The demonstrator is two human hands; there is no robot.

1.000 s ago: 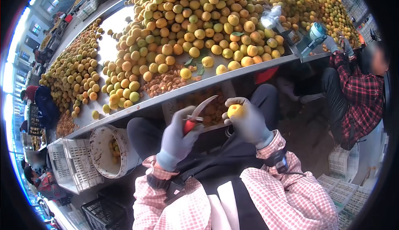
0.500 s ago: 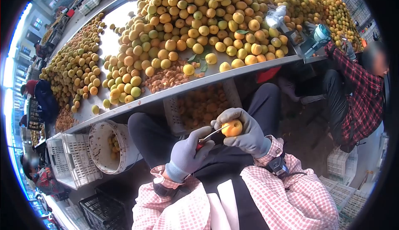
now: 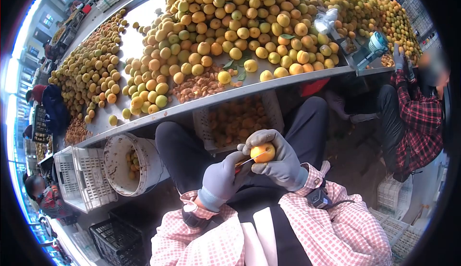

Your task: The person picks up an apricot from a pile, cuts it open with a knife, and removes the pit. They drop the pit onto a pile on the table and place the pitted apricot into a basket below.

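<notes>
A yellow-orange fruit (image 3: 263, 152) is held above my lap in my right hand (image 3: 282, 162), whose gloved fingers wrap around it. My left hand (image 3: 222, 177), also gloved, closes round the handle of a small knife (image 3: 246, 161). The thin blade reaches right and lies against the fruit. Below the table edge, a white crate (image 3: 205, 130) holds orange fruit pieces. On the metal table (image 3: 192, 105) rest a large heap of whole fruit (image 3: 230, 23) and a patch of brown pits (image 3: 201, 89) near the front edge.
To the left stand a white bucket (image 3: 151, 159) with some fruit inside, white crates (image 3: 77, 177) and a black crate (image 3: 113, 239). A teal-lidded bottle (image 3: 374, 47) is at the table's right part. A person in a plaid shirt (image 3: 420, 119) sits at the right.
The fruit has turned a little in my right hand, and the blade now lies further across it. The view has shifted slightly. The person at the right has moved their arms.
</notes>
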